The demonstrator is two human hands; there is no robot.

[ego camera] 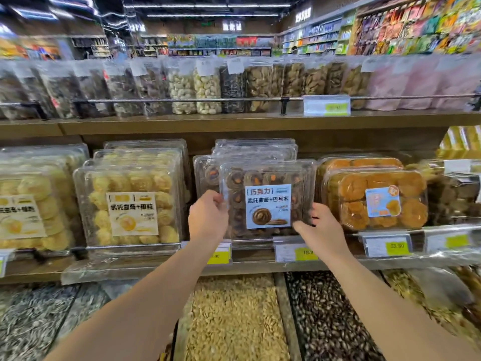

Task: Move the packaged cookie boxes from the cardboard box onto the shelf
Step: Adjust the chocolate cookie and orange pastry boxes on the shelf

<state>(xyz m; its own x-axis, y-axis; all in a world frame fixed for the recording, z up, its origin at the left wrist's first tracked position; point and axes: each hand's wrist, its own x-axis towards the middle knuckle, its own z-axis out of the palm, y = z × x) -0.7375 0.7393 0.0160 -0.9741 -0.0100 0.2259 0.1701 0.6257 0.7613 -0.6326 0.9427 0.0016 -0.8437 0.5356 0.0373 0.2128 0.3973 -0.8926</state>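
Clear plastic, square and shallow: cookie box [268,199], stood upright on its edge at the front of the middle shelf [260,265], face turned outward. Packed with dark chocolate swirl cookies, several topped with a pale almond. Fronted by a light-blue label bearing Chinese characters and a picture of one swirl cookie. Backed by more boxes of the same kind, stacked and leaning just behind it.

Gripped at its left edge by the left hand [208,217], fingers curled around the rim. Touched at its lower right corner by the right hand [322,230], thumb against the front face, remaining fingers lying along the right side; whether these were closed on the box could not be told.

Flanked on the left by yellow cookie boxes [130,204] with cream labels, and on the right by orange cookie boxes [374,199]. Fringed below by yellow price tags [395,246] along the shelf rail. Beneath the arms, open bins of pale seeds [234,316] and striped sunflower seeds [325,316]. Above, an upper shelf [234,123] lined with upright clear packs of assorted snacks.
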